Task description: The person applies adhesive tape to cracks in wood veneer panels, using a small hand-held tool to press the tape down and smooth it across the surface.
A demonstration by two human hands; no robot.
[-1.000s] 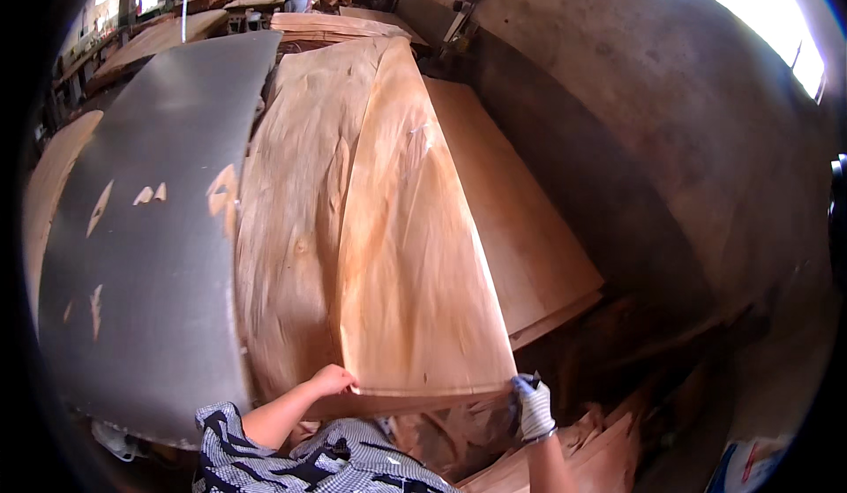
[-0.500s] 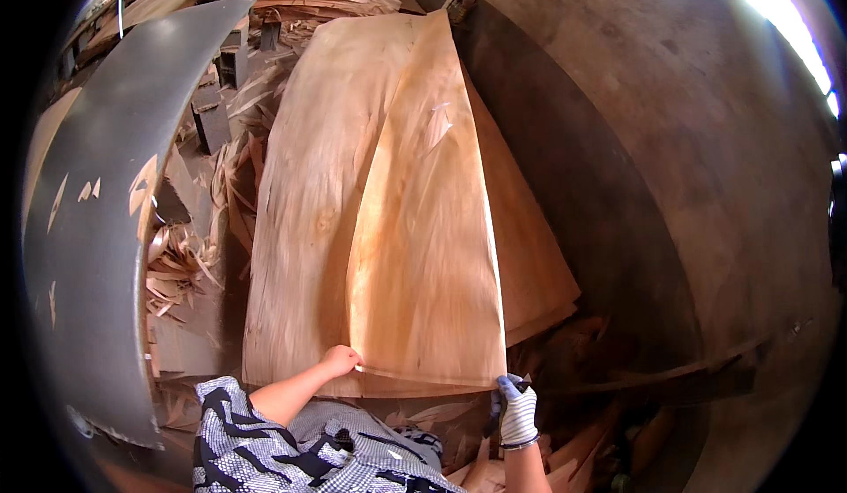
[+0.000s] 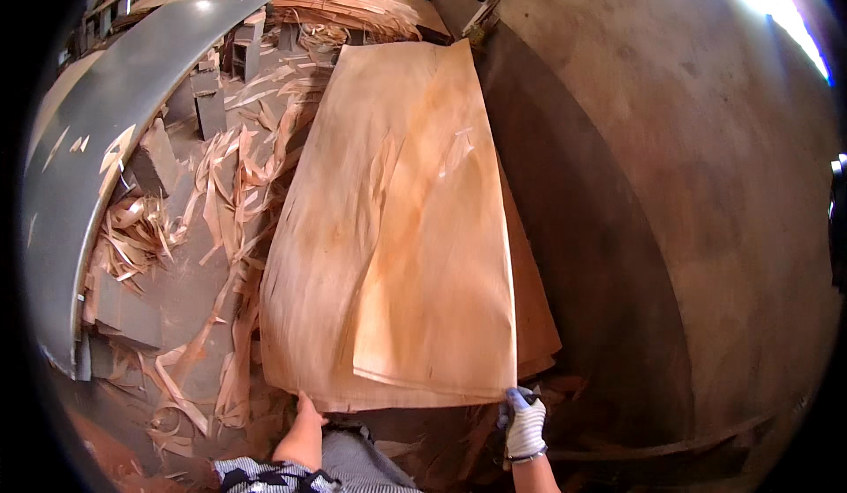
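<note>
A wide, thin wood veneer sheet (image 3: 309, 272) lies lengthwise in front of me. On its right half is a narrower veneer strip (image 3: 432, 290), its near left corner loose. My bare left hand (image 3: 303, 431) pinches the near edge of the wide sheet close to its left corner. In a striped white glove with bluish fingertips, my right hand (image 3: 525, 427) grips the near right corner, where the edges of both pieces meet. Something small and dark shows at its fingers, too small to name. Another veneer sheet (image 3: 529, 316) sticks out underneath on the right.
To the left stands a long dark grey panel (image 3: 115, 105) with chipped edges. Veneer scraps (image 3: 229, 184) litter the floor between it and the sheets, among blocks (image 3: 209, 109). A veneer stack (image 3: 344, 6) lies at the far end. A large brown surface (image 3: 635, 140) fills the right.
My left hand has let go of the narrow strip's corner and moved left and nearer, onto the wide sheet's edge. The strip lies flatter. My right hand keeps its corner.
</note>
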